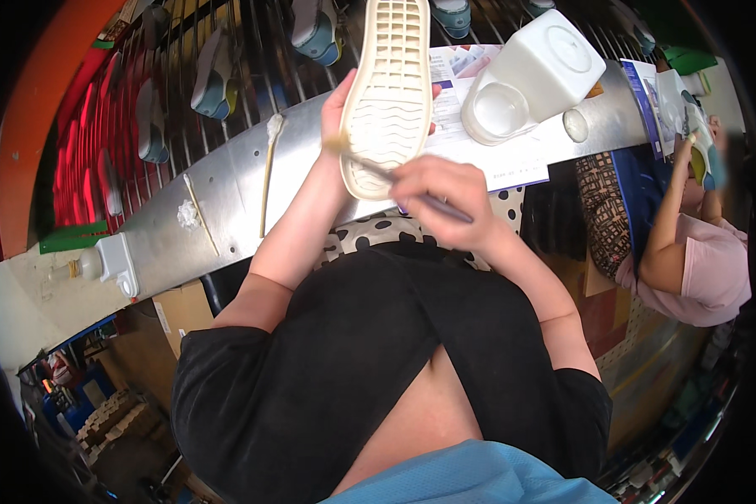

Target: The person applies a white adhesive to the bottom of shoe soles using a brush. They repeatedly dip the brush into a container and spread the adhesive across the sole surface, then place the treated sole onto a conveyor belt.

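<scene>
A cream shoe sole [388, 113] stands upright in front of me, its side with a grid of hollows and wavy lines facing me. My left hand [336, 109] is closed around it from behind, with fingertips showing at its right edge. In my right hand [449, 191] is a brush with a dark handle [447, 208]. Its pale bristle end, smeared by motion, is at the sole's lower left edge; I cannot tell whether it touches. Right of the sole, a white plastic jug [554, 63] has a round, cup-like part at its near end.
Cotton-tipped sticks [269, 181] and a white wad [188, 215] lie on the metal worktop [155, 244]. Beyond it, shoes [216, 80] sit on a rack of metal bars. Printed sheets [508, 172] lie under the jug. At right, another person in pink [706, 260] handles a shoe.
</scene>
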Motion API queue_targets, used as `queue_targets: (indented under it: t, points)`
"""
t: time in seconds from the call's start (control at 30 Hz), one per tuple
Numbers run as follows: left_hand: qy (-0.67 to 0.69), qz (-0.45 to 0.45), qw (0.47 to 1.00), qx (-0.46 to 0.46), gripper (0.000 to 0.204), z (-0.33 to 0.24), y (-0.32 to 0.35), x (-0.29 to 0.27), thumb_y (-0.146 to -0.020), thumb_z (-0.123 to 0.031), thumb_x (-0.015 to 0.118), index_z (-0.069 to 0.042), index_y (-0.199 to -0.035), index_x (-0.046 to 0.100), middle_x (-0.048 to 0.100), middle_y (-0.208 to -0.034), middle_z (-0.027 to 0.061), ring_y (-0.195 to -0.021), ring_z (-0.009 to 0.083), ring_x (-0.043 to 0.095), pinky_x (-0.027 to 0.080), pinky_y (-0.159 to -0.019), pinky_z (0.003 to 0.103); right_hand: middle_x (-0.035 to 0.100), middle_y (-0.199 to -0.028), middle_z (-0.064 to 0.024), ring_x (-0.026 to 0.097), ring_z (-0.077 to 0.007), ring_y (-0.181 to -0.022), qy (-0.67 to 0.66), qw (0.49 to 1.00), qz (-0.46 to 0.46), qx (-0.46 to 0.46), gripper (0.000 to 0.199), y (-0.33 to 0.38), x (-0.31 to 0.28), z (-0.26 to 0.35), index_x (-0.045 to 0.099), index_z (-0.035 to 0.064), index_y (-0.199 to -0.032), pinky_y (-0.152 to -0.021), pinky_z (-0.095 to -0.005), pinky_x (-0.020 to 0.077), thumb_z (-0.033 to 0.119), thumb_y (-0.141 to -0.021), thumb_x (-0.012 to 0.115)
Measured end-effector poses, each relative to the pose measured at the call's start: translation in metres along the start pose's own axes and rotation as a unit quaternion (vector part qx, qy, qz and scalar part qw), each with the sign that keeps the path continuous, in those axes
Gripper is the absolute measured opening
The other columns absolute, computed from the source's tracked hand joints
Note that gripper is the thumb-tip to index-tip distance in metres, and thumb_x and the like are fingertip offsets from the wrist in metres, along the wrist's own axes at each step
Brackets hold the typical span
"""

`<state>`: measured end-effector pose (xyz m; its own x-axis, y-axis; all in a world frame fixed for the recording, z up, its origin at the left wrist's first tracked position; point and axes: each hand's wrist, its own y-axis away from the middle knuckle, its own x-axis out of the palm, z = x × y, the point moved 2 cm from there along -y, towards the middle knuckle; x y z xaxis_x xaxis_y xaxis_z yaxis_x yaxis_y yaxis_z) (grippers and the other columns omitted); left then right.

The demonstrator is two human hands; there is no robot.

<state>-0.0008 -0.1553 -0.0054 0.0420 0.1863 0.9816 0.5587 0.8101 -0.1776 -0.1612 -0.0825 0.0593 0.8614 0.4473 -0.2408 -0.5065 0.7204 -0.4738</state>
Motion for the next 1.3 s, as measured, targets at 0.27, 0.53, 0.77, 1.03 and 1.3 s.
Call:
queue_targets:
  t: [0.27, 0.53, 0.77, 1.03, 1.3]
  points:
    - [-0.026, 0.023, 0.999, 0.023, 0.076, -0.013, -0.004, -0.003, -0.101, -0.06, 0.036, -0.007, -0.156, 0.033, 0.041, -0.153, 0.0223, -0.13, 0.048, 0.05, 0.05, -0.098, 0.066, 0.071, -0.093, -0.0096, 0.069, -0.0168, -0.084, -0.035, 0.995, -0.072, 0.059, 0.014, -0.002, 0.003, -0.014, 0.069, -0.0021, -0.095, -0.074, -0.028, 0.054, -0.008, -0.083, 0.068]
    - [-0.058, 0.009, 0.998, 0.003, 0.072, -0.029, 0.0, 0.001, -0.102, -0.053, 0.037, -0.001, -0.152, 0.039, 0.049, -0.146, 0.0272, -0.122, 0.0496, 0.056, 0.051, -0.097, 0.064, 0.071, -0.087, -0.0053, 0.067, -0.0131, -0.08, -0.169, 0.975, 0.058, 0.131, 0.012, 0.004, -0.004, -0.002, 0.07, -0.0006, -0.092, -0.07, -0.0264, 0.0527, -0.006, -0.082, 0.068]
    - [-0.071, -0.108, 0.991, -0.028, 0.07, -0.015, 0.009, -0.003, -0.101, -0.053, 0.041, 0.001, -0.145, 0.049, 0.063, -0.127, 0.0295, -0.104, 0.0442, 0.068, 0.06, -0.085, 0.053, 0.07, -0.084, -0.0041, 0.061, -0.0076, -0.066, -0.099, 0.974, -0.136, 0.149, 0.008, -0.017, -0.037, -0.025, 0.071, -0.0018, -0.091, -0.055, -0.0211, 0.0463, -0.005, -0.085, 0.067]
    - [-0.164, -0.067, 0.98, 0.088, 0.051, -0.05, 0.05, -0.022, -0.096, -0.024, 0.064, -0.005, -0.142, 0.053, 0.064, -0.127, 0.0232, -0.087, 0.0298, 0.067, 0.056, -0.061, 0.031, 0.07, -0.076, -0.0061, 0.061, -0.0088, -0.061, 0.054, 0.931, -0.303, 0.198, 0.009, 0.031, -0.133, -0.045, 0.07, -0.0021, -0.088, -0.051, -0.0209, 0.0429, -0.002, -0.079, 0.066]
    - [-0.205, -0.059, 0.971, 0.112, 0.077, -0.055, 0.062, -0.015, -0.078, -0.004, 0.068, -0.009, -0.151, 0.041, 0.043, -0.152, 0.0263, -0.141, 0.0396, 0.041, 0.038, -0.112, 0.057, 0.065, -0.075, -0.0007, 0.055, -0.006, -0.064, 0.118, 0.909, -0.269, 0.296, 0.008, 0.053, -0.115, -0.076, 0.07, 0.0017, -0.091, -0.057, -0.0215, 0.0445, 0.001, -0.084, 0.068]
